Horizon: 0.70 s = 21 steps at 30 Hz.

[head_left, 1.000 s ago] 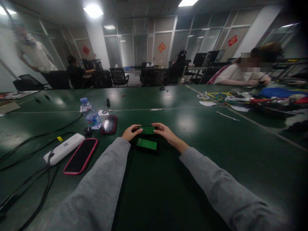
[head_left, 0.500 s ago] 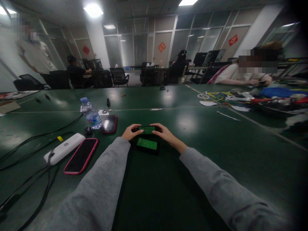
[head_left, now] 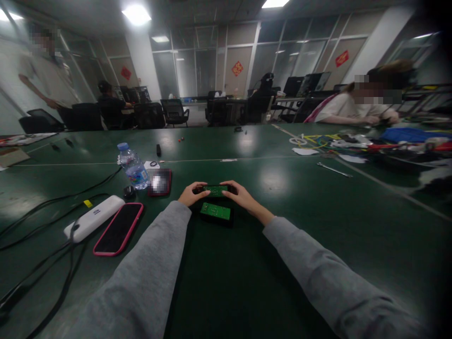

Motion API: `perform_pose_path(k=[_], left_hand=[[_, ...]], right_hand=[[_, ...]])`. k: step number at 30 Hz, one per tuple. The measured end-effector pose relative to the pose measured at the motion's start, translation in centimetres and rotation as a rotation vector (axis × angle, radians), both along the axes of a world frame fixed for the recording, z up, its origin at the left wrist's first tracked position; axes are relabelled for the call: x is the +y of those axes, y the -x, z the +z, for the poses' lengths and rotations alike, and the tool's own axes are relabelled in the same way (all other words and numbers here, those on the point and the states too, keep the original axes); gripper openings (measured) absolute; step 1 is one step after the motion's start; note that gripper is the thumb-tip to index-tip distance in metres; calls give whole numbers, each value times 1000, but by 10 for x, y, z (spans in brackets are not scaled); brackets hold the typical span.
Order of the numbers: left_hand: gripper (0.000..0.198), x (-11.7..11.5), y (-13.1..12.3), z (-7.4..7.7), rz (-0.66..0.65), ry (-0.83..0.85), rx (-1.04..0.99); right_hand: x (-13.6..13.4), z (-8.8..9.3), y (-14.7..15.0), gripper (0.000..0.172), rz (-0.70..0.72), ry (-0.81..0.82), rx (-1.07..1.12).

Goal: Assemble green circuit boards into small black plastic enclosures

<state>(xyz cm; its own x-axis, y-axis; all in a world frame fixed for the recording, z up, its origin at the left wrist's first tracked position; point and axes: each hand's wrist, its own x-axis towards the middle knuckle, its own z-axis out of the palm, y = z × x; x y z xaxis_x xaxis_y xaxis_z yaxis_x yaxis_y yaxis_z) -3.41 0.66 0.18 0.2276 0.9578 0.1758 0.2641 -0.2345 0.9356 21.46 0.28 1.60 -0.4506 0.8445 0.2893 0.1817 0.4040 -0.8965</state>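
You are working at the big green counter (head_left: 318,221). Your left hand (head_left: 190,194) and right hand (head_left: 240,193) are each pinching one end of a small green board (head_left: 216,189), lifted slightly. A second green board (head_left: 215,212) is lying just below your grip, not yet picked up.

Both arms in grey sleeves stretched forward, converging; left hand (head_left: 191,194) and right hand (head_left: 242,195) low, palms down, fingers curled inward pinching toward each other.
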Motion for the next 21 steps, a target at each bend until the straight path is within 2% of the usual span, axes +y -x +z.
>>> perform_pose_path(k=[8,21], left_hand=[[53,0,0,0,8,4,3],[53,4,1,-6,23,10,8]], right_hand=[[3,-4,0,33,8,-45,-5],[10,-11,-2,37,59,-3,21]])
